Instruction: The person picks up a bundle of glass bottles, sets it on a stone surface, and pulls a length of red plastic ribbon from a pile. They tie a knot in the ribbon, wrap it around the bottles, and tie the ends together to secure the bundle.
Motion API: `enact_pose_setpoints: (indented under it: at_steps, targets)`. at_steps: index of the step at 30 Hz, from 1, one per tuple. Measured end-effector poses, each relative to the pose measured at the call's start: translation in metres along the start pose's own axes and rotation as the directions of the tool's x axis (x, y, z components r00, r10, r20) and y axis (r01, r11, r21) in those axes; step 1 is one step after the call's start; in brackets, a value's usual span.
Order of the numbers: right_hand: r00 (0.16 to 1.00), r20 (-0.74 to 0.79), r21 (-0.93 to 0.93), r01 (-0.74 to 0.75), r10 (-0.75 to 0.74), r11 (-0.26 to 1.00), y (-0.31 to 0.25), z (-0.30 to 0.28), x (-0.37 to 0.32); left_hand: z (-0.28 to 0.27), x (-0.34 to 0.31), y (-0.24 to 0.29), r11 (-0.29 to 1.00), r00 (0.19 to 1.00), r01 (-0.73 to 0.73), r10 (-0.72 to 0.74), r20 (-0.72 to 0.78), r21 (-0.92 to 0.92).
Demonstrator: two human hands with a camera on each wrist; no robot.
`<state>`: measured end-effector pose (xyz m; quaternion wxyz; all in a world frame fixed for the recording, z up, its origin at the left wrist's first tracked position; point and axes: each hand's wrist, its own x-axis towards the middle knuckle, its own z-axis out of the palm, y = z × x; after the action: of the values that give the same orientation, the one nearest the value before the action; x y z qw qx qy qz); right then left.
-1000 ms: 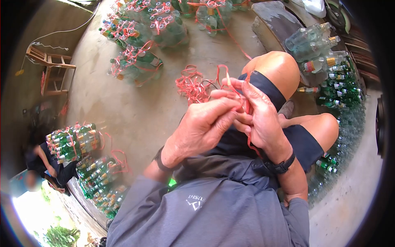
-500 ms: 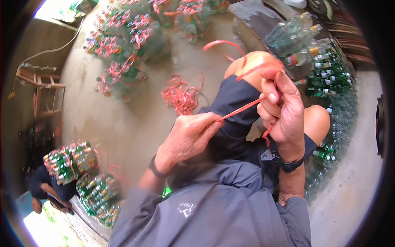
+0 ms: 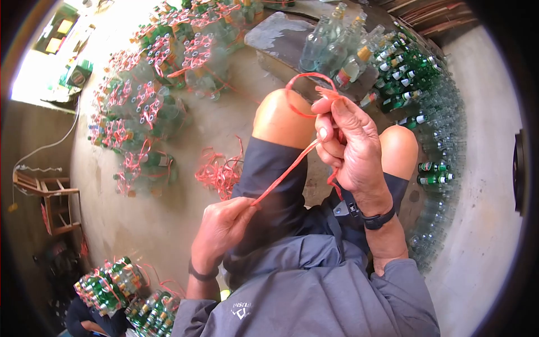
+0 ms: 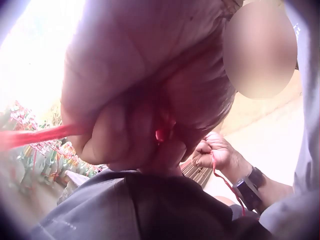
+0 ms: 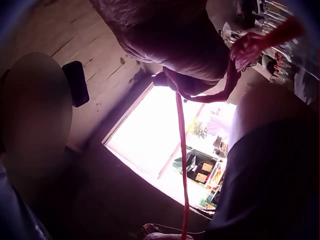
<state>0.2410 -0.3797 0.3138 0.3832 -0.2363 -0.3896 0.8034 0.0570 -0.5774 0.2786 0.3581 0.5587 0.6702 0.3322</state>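
Note:
A red plastic twine (image 3: 286,171) runs taut between the two hands in the head view. My left hand (image 3: 222,227) pinches its lower stretch, over the left thigh. Higher up, my right hand (image 3: 351,146) grips the twine between thumb and curled fingers. A frayed end and a loose loop stick out above the right fingers, and another length hangs below that hand towards the lap. In the left wrist view the left hand (image 4: 145,95) fills much of the picture, a strand leaving its side. The right wrist view has the twine (image 5: 183,150) stretching down from the right hand (image 5: 175,45).
A tangled heap of red twine (image 3: 219,171) lies on the floor by the left knee. Tied bundles of bottles (image 3: 146,101) stand beyond it. Loose green bottles (image 3: 401,73) line the right side, near a dark slab (image 3: 278,33). A wooden stool (image 3: 56,202) is far left.
The hands, close together a second ago, have drawn apart, with the left going down and away. The twine between them has become longer and straight. The head view has turned.

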Motion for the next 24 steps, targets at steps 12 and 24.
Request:
enact_pose_setpoints:
  at_steps: [12, 24]
  targets:
    - [0.999, -0.031, -0.179, 0.029, -0.035, 0.983, -0.004, -0.001, -0.012, -0.036, 0.023, 0.024, 0.995, 0.996, -0.092, 0.092, 0.005, 0.027]
    - [0.938, 0.347, -0.708, 0.27, -0.011, 0.653, 0.005, 0.01, -0.03, 0.014, 0.099, 0.059, 0.581, 1.0, -0.018, -0.001, -0.022, -0.814]
